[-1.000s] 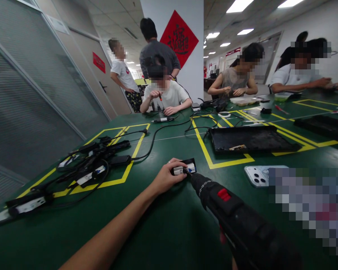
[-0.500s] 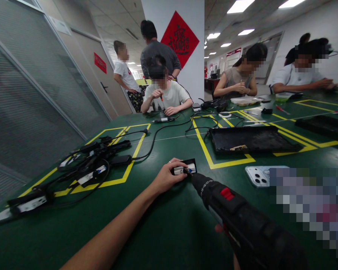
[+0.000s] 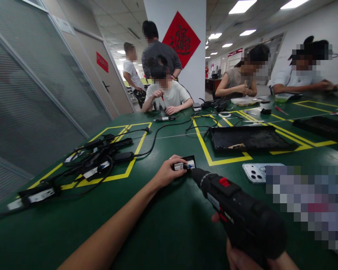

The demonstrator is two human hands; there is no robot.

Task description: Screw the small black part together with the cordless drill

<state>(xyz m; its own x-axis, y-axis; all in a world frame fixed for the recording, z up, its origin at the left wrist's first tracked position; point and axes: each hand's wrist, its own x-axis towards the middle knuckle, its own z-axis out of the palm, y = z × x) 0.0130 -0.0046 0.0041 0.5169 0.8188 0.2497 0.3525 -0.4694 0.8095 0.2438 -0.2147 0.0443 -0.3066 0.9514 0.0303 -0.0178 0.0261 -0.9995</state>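
On the green table, my left hand point(image 3: 170, 171) is closed around the left side of a small black case point(image 3: 192, 161) with white labels or parts and a bit of blue inside. My right hand point(image 3: 239, 257) grips the handle of a black cordless drill point(image 3: 233, 202) with red switches, mostly hidden beneath its body. The drill's nose points away from me at the case, close to my left fingertips. Whether the bit touches the case I cannot tell.
Cables and black adapters point(image 3: 101, 157) lie in a heap on the left. A shallow black tray point(image 3: 250, 138) sits ahead to the right, with a phone point(image 3: 253, 173) nearer me. A co-worker point(image 3: 169, 93) sits opposite; others sit at the far right.
The drill's rear has come further into view, and more of my right hand shows beneath it. My left hand stays on the case. The whole view has shifted slightly.
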